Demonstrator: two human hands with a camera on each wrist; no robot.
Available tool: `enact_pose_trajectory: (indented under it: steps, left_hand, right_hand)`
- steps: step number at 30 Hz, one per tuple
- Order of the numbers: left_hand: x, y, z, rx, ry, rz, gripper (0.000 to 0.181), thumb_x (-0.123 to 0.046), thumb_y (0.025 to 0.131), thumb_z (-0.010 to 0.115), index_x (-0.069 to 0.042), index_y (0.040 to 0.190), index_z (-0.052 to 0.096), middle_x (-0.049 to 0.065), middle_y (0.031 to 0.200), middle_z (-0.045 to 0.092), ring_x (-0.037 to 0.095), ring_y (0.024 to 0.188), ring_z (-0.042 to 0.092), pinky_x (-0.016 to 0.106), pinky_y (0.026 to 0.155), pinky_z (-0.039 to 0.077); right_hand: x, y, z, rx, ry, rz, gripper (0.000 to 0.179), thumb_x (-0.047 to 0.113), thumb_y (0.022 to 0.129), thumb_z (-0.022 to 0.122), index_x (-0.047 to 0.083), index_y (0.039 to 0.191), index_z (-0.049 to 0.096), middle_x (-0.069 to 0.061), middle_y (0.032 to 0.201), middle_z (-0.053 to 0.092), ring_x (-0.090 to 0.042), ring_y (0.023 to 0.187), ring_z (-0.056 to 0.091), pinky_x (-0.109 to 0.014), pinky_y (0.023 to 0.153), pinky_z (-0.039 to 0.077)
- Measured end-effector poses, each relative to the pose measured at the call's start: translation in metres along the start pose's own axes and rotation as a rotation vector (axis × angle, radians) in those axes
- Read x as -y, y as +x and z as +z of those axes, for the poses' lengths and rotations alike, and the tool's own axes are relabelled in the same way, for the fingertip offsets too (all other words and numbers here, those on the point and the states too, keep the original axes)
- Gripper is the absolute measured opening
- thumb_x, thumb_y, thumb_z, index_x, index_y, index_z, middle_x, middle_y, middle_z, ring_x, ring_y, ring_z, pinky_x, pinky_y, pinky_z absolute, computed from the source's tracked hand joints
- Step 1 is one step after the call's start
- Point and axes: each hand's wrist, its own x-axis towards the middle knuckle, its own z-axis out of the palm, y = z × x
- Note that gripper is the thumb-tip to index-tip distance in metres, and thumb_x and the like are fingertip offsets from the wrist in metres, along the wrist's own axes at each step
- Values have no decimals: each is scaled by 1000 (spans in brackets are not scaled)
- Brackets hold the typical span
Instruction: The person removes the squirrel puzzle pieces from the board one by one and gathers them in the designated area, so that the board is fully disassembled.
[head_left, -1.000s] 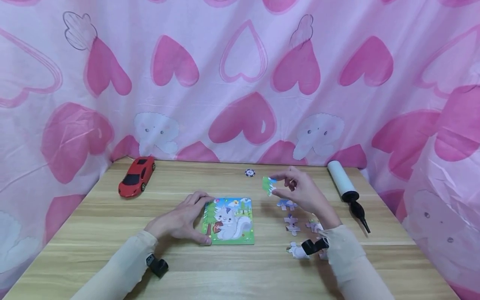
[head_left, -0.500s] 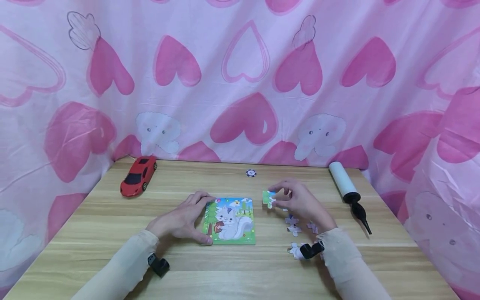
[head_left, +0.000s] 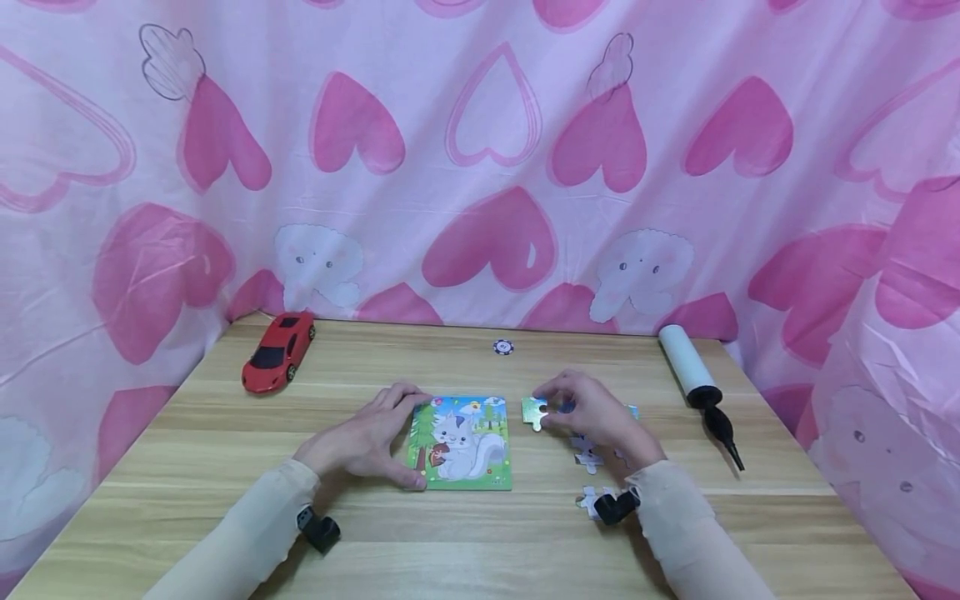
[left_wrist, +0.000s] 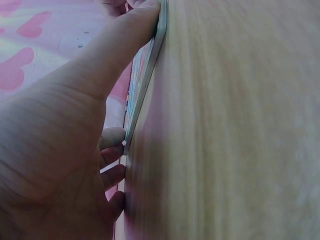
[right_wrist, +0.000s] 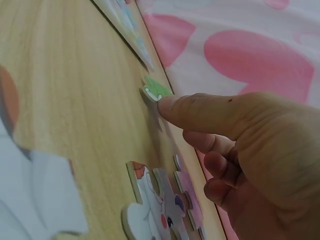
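In the head view, a square squirrel picture board (head_left: 465,446) lies flat on the table. My left hand (head_left: 363,435) holds it by its left edge, thumb at the near corner and index finger at the far corner. In the left wrist view, the board's edge (left_wrist: 146,85) shows between thumb and fingers. My right hand (head_left: 588,412) pinches a green jigsaw piece (head_left: 533,412) just right of the board, low over the table. Whether this piece touches the wood I cannot tell. Beneath the right hand lie several loose jigsaw pieces (head_left: 587,458), partly hidden by hand and wrist.
A red toy car (head_left: 277,354) stands at the back left. Behind the board lies a small poker chip (head_left: 503,347). At the right is a white hand pump (head_left: 688,367) with a black nozzle. A pink heart-patterned curtain (head_left: 487,108) hangs along the table's back edge.
My right hand has come nearer and lower with the jigsaw piece, from above the loose pieces to beside the board. The left hand stays in place on the board.
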Motion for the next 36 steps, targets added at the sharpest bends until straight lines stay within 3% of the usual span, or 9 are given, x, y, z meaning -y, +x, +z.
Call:
enact_pose_trajectory:
  steps: [28,36]
  left_hand:
    - [0,1,0,15,7,-27,126,-71,76,94,-11,171,37,13,170,32,35,155,34,65,130,36]
    - [-1,1,0,15,11,-22,127,-70,76,95,-9,171,36,14,170,33,35,155,34,64,131,35]
  right_hand:
    - [2,1,2,40,-42,19,41,18,96,91,20,135,80,3,128,70,-22,110,59,-40,96,55]
    - [8,0,-2,-50,-57,20,44,19,101,86,17,143,74,-3,131,72,-24,112,63,-36,88,59]
